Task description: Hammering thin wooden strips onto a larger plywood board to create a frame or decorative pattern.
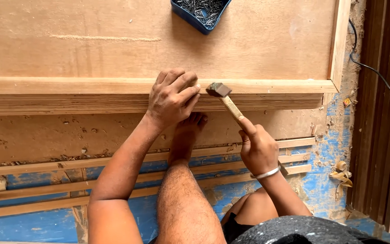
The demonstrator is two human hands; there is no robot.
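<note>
Nails fill a blue tray (198,20) at the board's (113,40) top edge. Left hand (173,97) rests on the wooden strip (68,85), fingers curled together, perhaps pinching something unseen. Right hand (258,149) grips a hammer (225,100), its head just beside the left fingers.

A matt, raw plywood panel (113,36) is edged with smooth wooden trim (68,85); the hammer (225,100) is wood-handled, metal-headed; nails are kept in a blue plastic tray (190,16).

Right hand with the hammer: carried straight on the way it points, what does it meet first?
Likely the wooden strip, right beside the left hand pressed there. The right hand aims the hammer up-left; the head's height above the wood is unclear.
</note>
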